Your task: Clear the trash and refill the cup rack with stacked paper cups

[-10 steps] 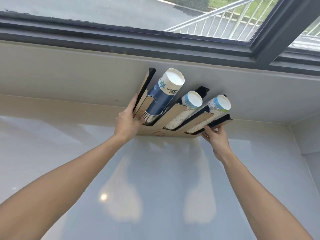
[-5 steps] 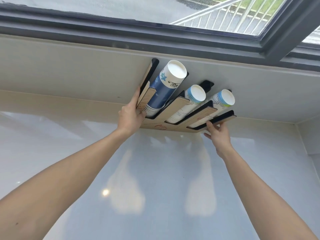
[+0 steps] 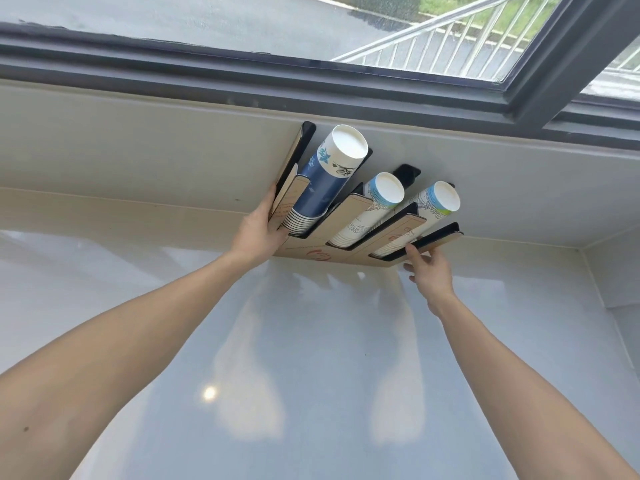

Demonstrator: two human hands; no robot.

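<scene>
White counter (image 3: 311, 341); cup rack (image 3: 349, 220) holds three cup stacks (image 3: 325, 181); both hands (image 3: 258, 233) gripping rack.

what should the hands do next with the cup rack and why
Probably slide the cup rack the last bit back until it sits square against the wall under the window. The left hand grips its left end and the right hand its right front corner. All three slots already hold stacked paper cups, so the refill looks done; only placing it and letting go seems left.
</scene>
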